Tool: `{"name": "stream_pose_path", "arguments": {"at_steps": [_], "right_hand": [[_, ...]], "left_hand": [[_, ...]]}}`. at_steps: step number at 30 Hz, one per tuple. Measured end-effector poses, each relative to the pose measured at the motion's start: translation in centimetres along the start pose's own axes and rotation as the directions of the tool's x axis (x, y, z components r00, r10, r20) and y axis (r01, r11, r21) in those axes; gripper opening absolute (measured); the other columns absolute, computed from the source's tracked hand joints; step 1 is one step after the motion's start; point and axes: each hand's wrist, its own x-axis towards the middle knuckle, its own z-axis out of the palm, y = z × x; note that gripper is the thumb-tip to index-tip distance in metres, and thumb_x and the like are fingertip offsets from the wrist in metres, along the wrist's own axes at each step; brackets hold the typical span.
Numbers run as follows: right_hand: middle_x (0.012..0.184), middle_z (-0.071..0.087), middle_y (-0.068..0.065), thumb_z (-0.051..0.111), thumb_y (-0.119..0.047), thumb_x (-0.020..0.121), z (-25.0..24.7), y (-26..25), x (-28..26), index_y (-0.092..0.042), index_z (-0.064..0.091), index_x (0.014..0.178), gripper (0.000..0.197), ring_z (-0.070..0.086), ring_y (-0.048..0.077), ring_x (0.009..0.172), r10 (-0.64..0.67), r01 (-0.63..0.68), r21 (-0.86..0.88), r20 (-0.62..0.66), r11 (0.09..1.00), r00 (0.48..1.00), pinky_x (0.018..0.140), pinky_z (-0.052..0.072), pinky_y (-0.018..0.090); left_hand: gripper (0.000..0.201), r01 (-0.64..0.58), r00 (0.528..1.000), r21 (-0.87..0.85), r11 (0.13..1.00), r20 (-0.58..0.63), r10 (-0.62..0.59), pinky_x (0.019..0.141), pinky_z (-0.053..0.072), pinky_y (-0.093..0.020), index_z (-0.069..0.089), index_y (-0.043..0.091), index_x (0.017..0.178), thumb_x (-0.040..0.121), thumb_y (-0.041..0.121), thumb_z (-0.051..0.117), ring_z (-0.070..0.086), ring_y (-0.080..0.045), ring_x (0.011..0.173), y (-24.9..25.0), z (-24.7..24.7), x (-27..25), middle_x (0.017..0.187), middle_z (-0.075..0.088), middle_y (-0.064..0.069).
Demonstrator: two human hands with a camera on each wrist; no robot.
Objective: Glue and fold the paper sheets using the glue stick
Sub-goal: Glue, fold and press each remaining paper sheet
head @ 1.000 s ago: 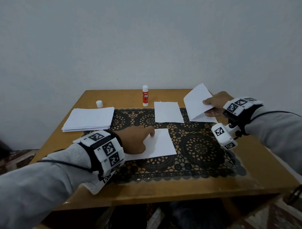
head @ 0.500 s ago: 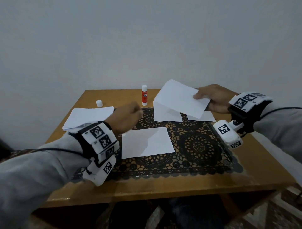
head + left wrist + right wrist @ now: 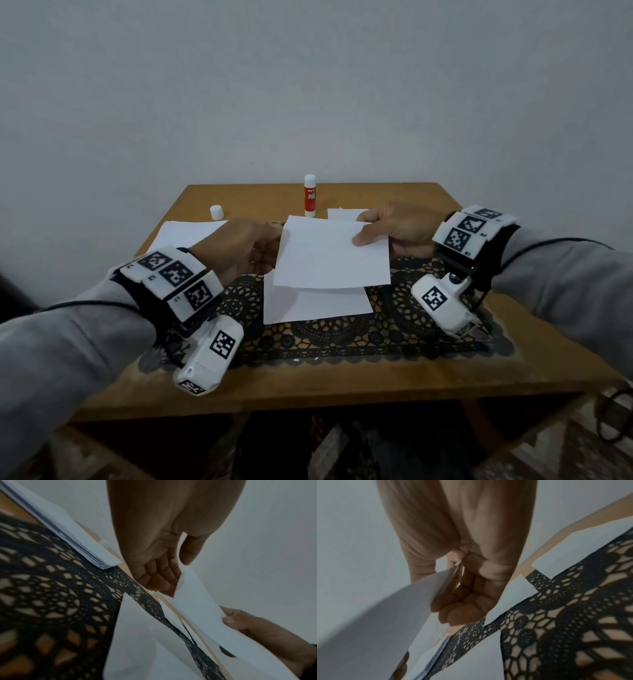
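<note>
From the head view, your right hand pinches the raised paper sheet by its right edge, long axis running left to right above the worktop. In the left wrist view, your left hand has loosely curled fingers touching the sheet's corner. The right wrist view shows thumb over fingers, clamping the edge.

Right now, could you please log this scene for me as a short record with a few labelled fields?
held sheet: raised over the mat, above the flat sheet
right hand: pinches the held sheet's right edge
left hand: at its left edge; grip unclear
glue stick: upright at the table's far side, uncapped
cap: apart, left of the glue stick
paper stack: far left
</note>
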Motion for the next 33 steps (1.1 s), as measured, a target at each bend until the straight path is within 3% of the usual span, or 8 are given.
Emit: {"name": "stream_pose_path", "arguments": {"at_steps": [2, 4, 6, 10, 12, 17, 24, 33], "right_hand": [[0.099, 0.072, 0.015, 0.064, 0.004, 0.085, 0.4, 0.0, 0.1, -0.001, 0.065, 0.097, 0.013, 0.072, 0.023, 0.084, 0.014, -0.014, -0.007, -0.020, 1.000, 1.000, 0.068, 0.060, 0.031], [0.100, 0.071, 0.013, 0.066, 0.001, 0.084, 0.7, 0.1, 0.1, -0.005, 0.063, 0.100, 0.017, 0.070, 0.023, 0.087, 0.036, -0.036, -0.002, -0.065, 0.999, 0.997, 0.069, 0.060, 0.035], [0.101, 0.069, 0.013, 0.067, 0.000, 0.085, 0.9, 0.6, 0.2, -0.006, 0.061, 0.099, 0.017, 0.069, 0.026, 0.089, 0.087, -0.087, 0.004, -0.095, 0.996, 0.992, 0.070, 0.059, 0.037], [0.092, 0.067, 0.016, 0.065, 0.007, 0.085, 1.1, 2.1, 0.2, -0.006, 0.056, 0.077, 0.017, 0.066, 0.025, 0.079, 0.168, -0.171, -0.014, -0.120, 0.985, 0.978, 0.067, 0.059, 0.033], [0.092, 0.067, 0.017, 0.067, 0.007, 0.083, 1.2, 2.5, 0.4, -0.004, 0.058, 0.081, 0.015, 0.066, 0.024, 0.076, 0.174, -0.182, -0.032, -0.170, 0.983, 0.970, 0.068, 0.058, 0.033], [0.079, 0.064, 0.017, 0.071, -0.002, 0.084, 1.6, 2.2, 0.2, 0.003, 0.062, 0.094, 0.014, 0.059, 0.018, 0.058, 0.228, -0.272, -0.218, -0.209, 0.937, 0.951, 0.054, 0.054, 0.026], [0.066, 0.061, 0.010, 0.069, -0.008, 0.087, 2.1, 2.0, -0.3, 0.002, 0.066, 0.087, 0.010, 0.054, 0.015, 0.050, 0.209, -0.287, -0.378, -0.234, 0.880, 0.949, 0.050, 0.049, 0.023], [0.063, 0.062, 0.010, 0.066, -0.008, 0.086, 2.2, 2.0, -0.2, -0.002, 0.065, 0.075, 0.013, 0.054, 0.017, 0.050, 0.211, -0.291, -0.411, -0.229, 0.864, 0.950, 0.048, 0.047, 0.025]], "left_hand": [[0.018, -0.015, 1.000, 0.091, 0.996, -0.013, 0.016, 0.055, 0.045, -0.026, 0.057, 0.008, 0.073, 0.091, 0.007, 0.059, 0.053, -0.017, 0.058, -0.2, -0.2, -0.1, 0.067, 0.058, -0.006], [0.024, 0.006, 0.997, 0.156, 0.988, -0.075, 0.006, 0.052, 0.047, -0.026, 0.052, 0.007, 0.066, 0.087, 0.000, 0.063, 0.052, -0.018, 0.057, -0.6, -0.4, 0.1, 0.065, 0.055, -0.008], [0.023, 0.045, 0.993, 0.185, 0.982, -0.118, -0.023, 0.057, 0.048, -0.028, 0.053, 0.006, 0.066, 0.084, -0.001, 0.066, 0.053, -0.020, 0.061, -0.9, -0.7, 0.1, 0.069, 0.055, -0.011], [0.014, 0.139, 0.982, 0.272, 0.952, -0.165, -0.096, 0.064, 0.051, -0.032, 0.062, 0.002, 0.071, 0.082, 0.003, 0.071, 0.058, -0.023, 0.062, -1.8, -1.0, 0.2, 0.071, 0.062, -0.013], [0.013, 0.176, 0.977, 0.278, 0.944, -0.169, -0.132, 0.056, 0.051, -0.027, 0.063, 0.002, 0.073, 0.084, 0.004, 0.068, 0.062, -0.023, 0.060, -2.0, -0.8, 0.0, 0.071, 0.066, -0.014], [0.021, 0.234, 0.969, 0.396, 0.888, -0.168, -0.180, 0.041, 0.042, -0.019, 0.060, 0.003, 0.069, 0.089, 0.008, 0.063, 0.059, -0.017, 0.048, -1.8, -0.4, -0.1, 0.059, 0.064, -0.007], [0.024, 0.262, 0.964, 0.539, 0.800, -0.178, -0.196, 0.055, 0.045, -0.026, 0.060, 0.002, 0.069, 0.088, 0.015, 0.066, 0.055, -0.019, 0.056, -1.8, -0.4, 0.1, 0.067, 0.061, -0.008], [0.022, 0.319, 0.948, 0.562, 0.763, -0.186, -0.259, 0.053, 0.042, -0.026, 0.058, 0.001, 0.076, 0.090, 0.016, 0.062, 0.053, -0.020, 0.056, -1.2, -0.2, 0.3, 0.068, 0.058, -0.009]]}}
